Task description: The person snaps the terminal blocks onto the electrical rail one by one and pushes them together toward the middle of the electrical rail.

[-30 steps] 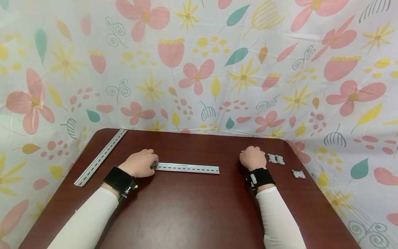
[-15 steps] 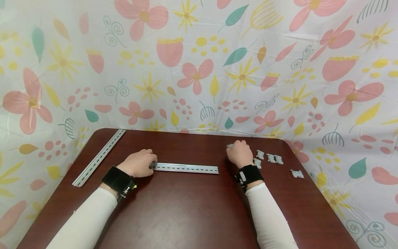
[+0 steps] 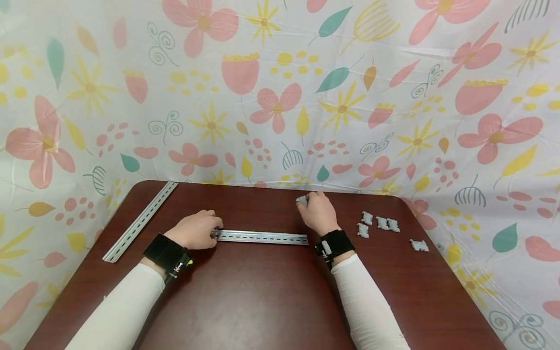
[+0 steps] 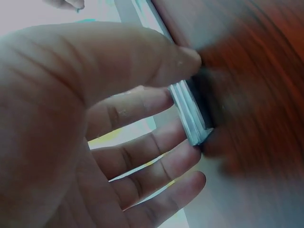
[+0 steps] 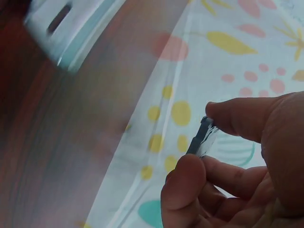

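Note:
My left hand (image 3: 196,231) grips the left end of a slotted metal DIN rail (image 3: 264,237) that runs crosswise over the table. In the left wrist view the thumb lies over the rail's end (image 4: 189,114), with the fingers along its other side. My right hand (image 3: 320,214) is beyond the rail's right end and pinches a small grey terminal block (image 3: 301,200). The right wrist view shows this thin block (image 5: 201,137) between thumb and fingertips, apart from the rail.
A longer slotted rail (image 3: 140,223) lies slanted along the table's left side. At the right are several more grey blocks: a pair (image 3: 387,224), two loose ones near it, and a single block (image 3: 419,245) near the edge. A flowered curtain (image 3: 280,97) hangs behind the table (image 3: 245,301).
My right hand has moved left from beside the grey blocks, carrying one block and uncovering two others. The left hand and the rail have stayed in place.

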### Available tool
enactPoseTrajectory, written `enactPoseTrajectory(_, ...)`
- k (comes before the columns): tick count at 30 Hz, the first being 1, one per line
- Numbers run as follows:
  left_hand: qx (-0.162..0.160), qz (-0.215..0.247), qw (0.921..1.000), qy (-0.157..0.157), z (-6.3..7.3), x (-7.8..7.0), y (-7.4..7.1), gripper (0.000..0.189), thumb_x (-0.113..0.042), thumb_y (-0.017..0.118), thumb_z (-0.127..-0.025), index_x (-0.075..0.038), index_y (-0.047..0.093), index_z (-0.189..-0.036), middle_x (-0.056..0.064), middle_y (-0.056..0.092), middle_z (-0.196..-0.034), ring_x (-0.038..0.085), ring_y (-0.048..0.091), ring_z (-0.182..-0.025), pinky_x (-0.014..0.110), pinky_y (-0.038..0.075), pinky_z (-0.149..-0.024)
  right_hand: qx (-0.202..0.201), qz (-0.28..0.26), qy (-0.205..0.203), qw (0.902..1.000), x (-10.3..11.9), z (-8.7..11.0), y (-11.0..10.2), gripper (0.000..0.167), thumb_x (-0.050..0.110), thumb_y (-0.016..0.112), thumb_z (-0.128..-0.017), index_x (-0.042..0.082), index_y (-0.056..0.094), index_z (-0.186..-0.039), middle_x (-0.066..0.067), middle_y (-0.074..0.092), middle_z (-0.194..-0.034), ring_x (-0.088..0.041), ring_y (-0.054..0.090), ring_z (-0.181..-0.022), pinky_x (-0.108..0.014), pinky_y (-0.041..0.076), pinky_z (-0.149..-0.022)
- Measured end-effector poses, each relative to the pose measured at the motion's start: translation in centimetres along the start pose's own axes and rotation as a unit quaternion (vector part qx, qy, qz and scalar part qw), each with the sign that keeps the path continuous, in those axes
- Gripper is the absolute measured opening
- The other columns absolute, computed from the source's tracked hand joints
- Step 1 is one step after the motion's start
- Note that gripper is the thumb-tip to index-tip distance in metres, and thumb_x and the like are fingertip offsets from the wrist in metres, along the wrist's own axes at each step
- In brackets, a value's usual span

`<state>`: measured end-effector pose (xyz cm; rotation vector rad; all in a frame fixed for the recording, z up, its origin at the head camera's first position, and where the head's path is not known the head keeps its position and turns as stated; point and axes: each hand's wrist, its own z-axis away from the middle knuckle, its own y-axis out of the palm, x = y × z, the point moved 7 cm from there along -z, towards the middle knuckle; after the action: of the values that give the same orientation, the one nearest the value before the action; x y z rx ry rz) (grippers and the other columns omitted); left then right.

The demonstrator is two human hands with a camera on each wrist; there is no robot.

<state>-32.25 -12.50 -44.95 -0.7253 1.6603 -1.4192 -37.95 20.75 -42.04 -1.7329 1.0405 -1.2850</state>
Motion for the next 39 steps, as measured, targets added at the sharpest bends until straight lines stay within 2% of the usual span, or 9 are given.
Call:
enactPoseTrajectory(5,-0.02,0.024,0.9995,0.01,-0.3,-0.2,-0.2,0.037,-0.036,0.087,-0.095,-0.011,0.081,-0.121,0.002,0.067,-0.104,0.021,0.061,-0.097,0.042,0.057,-0.081,-0.001,-0.008,-0.038,0.9992,2.0,0.3,0.9,0.045,0.032,0.074,-0.109,-0.007,0.072,-0.131,-0.023,0.067,-0.123,-0.038,0.069,-0.105,-0.051,0.059,-0.092)
enactPoseTrajectory(9,-0.049,0.088,0.9949,0.007,-0.8,-0.2,-0.5,0.056,-0.053,0.08,-0.101,-0.007,0.077,-0.133,0.002,0.068,-0.108,0.017,0.065,-0.096,0.041,0.058,-0.081,0.007,-0.02,-0.064,0.9977,3.5,0.7,1.4,0.045,0.034,0.075,-0.109,-0.004,0.072,-0.132,-0.018,0.066,-0.119,-0.032,0.067,-0.099,-0.046,0.059,-0.086)
enactPoseTrajectory(12,-0.072,0.141,0.9874,-0.009,-1.0,-0.1,-0.6,0.057,-0.055,0.073,-0.106,-0.006,0.076,-0.136,0.001,0.071,-0.111,0.016,0.067,-0.097,0.043,0.059,-0.085,0.013,-0.036,-0.087,0.9955,4.6,1.1,1.7,0.042,0.034,0.075,-0.109,-0.003,0.073,-0.131,-0.015,0.065,-0.116,-0.027,0.064,-0.094,-0.043,0.058,-0.081)
enactPoseTrajectory(19,-0.095,0.286,0.9531,-0.032,-1.2,0.1,-0.4,0.051,-0.06,0.065,-0.11,-0.015,0.078,-0.131,0.001,0.075,-0.121,0.021,0.067,-0.104,0.048,0.055,-0.095,0.011,-0.057,-0.151,0.9869,7.4,2.5,2.3,0.037,0.031,0.077,-0.108,-0.001,0.074,-0.126,-0.009,0.062,-0.108,-0.02,0.059,-0.088,-0.036,0.056,-0.076)
enactPoseTrajectory(20,-0.1,0.305,0.947,-0.016,-2.3,1.4,1.3,0.052,-0.06,0.064,-0.11,-0.015,0.078,-0.132,0.002,0.076,-0.123,0.021,0.067,-0.106,0.046,0.055,-0.096,0.01,-0.054,-0.16,0.9857,7.8,2.7,2.4,0.036,0.031,0.078,-0.108,-0.001,0.075,-0.126,-0.009,0.062,-0.107,-0.019,0.059,-0.087,-0.035,0.055,-0.075)
enactPoseTrajectory(21,-0.1,0.318,0.9427,-0.011,-2.3,1.3,1.3,0.053,-0.06,0.064,-0.11,-0.014,0.078,-0.131,0.002,0.076,-0.123,0.022,0.067,-0.105,0.046,0.055,-0.095,0.009,-0.051,-0.169,0.9842,8.1,2.9,2.5,0.036,0.031,0.077,-0.108,0.0,0.075,-0.126,-0.009,0.062,-0.106,-0.019,0.058,-0.086,-0.035,0.055,-0.074)
enactPoseTrajectory(26,-0.095,0.343,0.9346,-0.01,-2.6,0.9,1.2,0.047,-0.051,0.066,-0.112,-0.01,0.078,-0.131,0.006,0.077,-0.119,0.022,0.07,-0.1,0.045,0.057,-0.092,0.006,-0.036,-0.204,0.9783,9.7,3.7,2.8,0.037,0.031,0.078,-0.107,0.0,0.075,-0.127,-0.007,0.061,-0.105,-0.016,0.056,-0.086,-0.03,0.053,-0.071)
enactPoseTrajectory(27,-0.089,0.344,0.9345,-0.025,-1.6,-0.6,-0.5,0.045,-0.049,0.067,-0.112,-0.01,0.079,-0.129,0.006,0.078,-0.116,0.022,0.071,-0.098,0.046,0.058,-0.09,0.005,-0.033,-0.21,0.9772,9.9,3.9,2.8,0.037,0.031,0.079,-0.107,0.0,0.075,-0.127,-0.006,0.061,-0.104,-0.016,0.056,-0.086,-0.029,0.053,-0.07)
enactPoseTrajectory(39,-0.067,0.404,0.9111,-0.045,-1.3,-1.3,-0.2,0.034,-0.039,0.072,-0.111,-0.009,0.082,-0.122,0.006,0.077,-0.105,0.028,0.07,-0.092,0.041,0.056,-0.082,0.009,-0.013,-0.275,0.9614,12.5,5.8,3.7,0.035,0.031,0.081,-0.106,0.002,0.075,-0.124,-0.005,0.06,-0.105,-0.017,0.055,-0.09,-0.028,0.054,-0.074)
